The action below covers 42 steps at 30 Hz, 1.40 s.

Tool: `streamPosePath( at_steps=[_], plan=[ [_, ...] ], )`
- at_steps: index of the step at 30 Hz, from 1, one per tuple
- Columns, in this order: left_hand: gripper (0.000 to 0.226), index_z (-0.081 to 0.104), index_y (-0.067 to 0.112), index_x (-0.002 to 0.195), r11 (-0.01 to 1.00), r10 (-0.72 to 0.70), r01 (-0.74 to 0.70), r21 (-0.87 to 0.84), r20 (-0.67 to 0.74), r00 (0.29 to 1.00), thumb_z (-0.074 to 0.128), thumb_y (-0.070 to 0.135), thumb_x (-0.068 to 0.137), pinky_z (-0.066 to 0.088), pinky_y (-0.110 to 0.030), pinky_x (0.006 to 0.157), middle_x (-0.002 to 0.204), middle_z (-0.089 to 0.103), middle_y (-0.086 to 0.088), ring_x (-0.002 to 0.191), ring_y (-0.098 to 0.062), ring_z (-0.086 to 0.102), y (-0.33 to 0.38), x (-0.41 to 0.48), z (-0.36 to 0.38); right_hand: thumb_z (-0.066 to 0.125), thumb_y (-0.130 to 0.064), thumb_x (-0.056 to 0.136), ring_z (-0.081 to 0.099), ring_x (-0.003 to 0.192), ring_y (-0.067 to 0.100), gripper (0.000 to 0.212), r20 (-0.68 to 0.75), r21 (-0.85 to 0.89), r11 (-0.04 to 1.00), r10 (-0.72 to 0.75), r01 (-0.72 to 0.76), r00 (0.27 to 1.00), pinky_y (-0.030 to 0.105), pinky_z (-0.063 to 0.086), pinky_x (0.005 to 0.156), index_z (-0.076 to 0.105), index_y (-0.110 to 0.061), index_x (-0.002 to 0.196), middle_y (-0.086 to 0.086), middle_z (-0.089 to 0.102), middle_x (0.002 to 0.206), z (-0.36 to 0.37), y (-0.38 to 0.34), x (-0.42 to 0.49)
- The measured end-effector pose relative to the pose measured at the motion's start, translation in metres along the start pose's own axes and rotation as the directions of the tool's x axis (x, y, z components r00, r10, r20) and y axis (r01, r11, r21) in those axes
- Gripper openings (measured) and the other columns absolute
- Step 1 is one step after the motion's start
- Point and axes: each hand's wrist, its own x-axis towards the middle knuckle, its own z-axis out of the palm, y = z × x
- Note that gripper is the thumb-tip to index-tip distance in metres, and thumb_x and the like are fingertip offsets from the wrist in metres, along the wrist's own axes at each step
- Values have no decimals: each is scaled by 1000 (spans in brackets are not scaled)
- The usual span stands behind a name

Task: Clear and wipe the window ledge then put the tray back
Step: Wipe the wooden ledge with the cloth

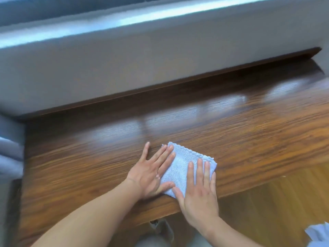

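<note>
Both hands lie flat on a folded light-blue cloth [179,168], which rests near the front edge of the wooden window ledge [249,139]. The left hand [153,172] has its fingers straight and spread; the thumb and two or three fingers press on the left part of the cloth, and the outer fingers touch the bare wood. The right hand [197,189] is also flat, with straight fingers on the right part of the cloth and the thumb near its front corner. Neither hand pinches anything.

The cloth looks like terry fabric: soft, light and limp, folded in several layers. I judge that it has no stiffness of its own, so a push from one edge would only bunch it up. Pressure from above, with palm and fingers spread over the middle, should move it as one piece. The ledge is glossy and reflects the light, so the cloth probably slides easily, and its front corner could slip over the edge toward the floor [276,202]. For lifting, a pinch at a folded corner seems the best hold.

The tray is not in view.
</note>
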Motion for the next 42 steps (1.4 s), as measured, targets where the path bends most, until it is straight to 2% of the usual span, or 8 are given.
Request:
streamPosePath(
  at_steps=[3,6,10,19,24,29,38,42],
  plan=[
    [91,18,10,161,996,-69,69,-53,8,998,26,75,99,7,-71,119,171,8,-10,157,-27,13,-21,-56,24,32,-68,98,13,155,46,89,10,-10,996,-88,88,996,66,25,117,35,-2,156,25,19,167,9,-44,-9],
    [90,20,10,161,987,-143,142,-73,0,990,24,74,99,10,-72,118,171,10,-10,157,-27,15,-36,-102,41,23,-68,101,17,154,48,88,18,-19,986,-163,163,987,67,27,116,40,0,154,27,22,165,18,-83,-16],
    [91,26,8,160,968,-237,237,-83,14,971,23,75,98,13,-72,116,170,13,-10,156,-28,18,-55,-162,62,37,-66,96,20,152,51,88,10,-38,958,-284,284,959,68,27,115,42,1,152,29,23,164,31,-135,-27],
    [91,24,5,160,891,-451,450,-61,-2,893,25,72,99,16,-75,115,171,9,-14,156,-30,17,-80,-289,104,32,-67,100,9,154,49,87,90,-26,841,-536,540,839,67,20,117,27,-2,157,28,10,167,51,-239,-48],
    [92,26,3,159,842,-538,538,-52,-4,843,31,72,97,20,-76,113,170,11,-14,156,-30,17,-83,-331,118,20,-69,102,2,156,47,86,119,-9,795,-602,607,790,67,18,121,9,-5,160,25,3,169,57,-277,-57],
    [91,23,3,159,804,-592,591,-55,5,806,20,72,99,18,-76,113,171,9,-14,156,-30,15,-92,-366,131,26,-67,103,4,155,48,86,141,-11,751,-653,661,744,68,16,120,20,-3,160,27,8,168,61,-311,-63],
    [91,25,5,159,761,-644,643,-89,12,765,15,73,99,19,-74,115,171,14,-10,156,-27,18,-108,-391,138,16,-68,104,-11,155,45,85,232,-15,703,-689,711,686,65,6,124,10,-5,162,26,-4,169,57,-344,-57],
    [98,23,5,160,704,-701,696,-139,14,713,21,78,95,19,-70,117,171,10,-9,158,-25,12,-106,-395,130,18,-73,101,-8,156,44,90,260,14,671,-719,742,645,67,12,122,14,-6,162,25,-1,169,49,-341,-48]
  ],
)
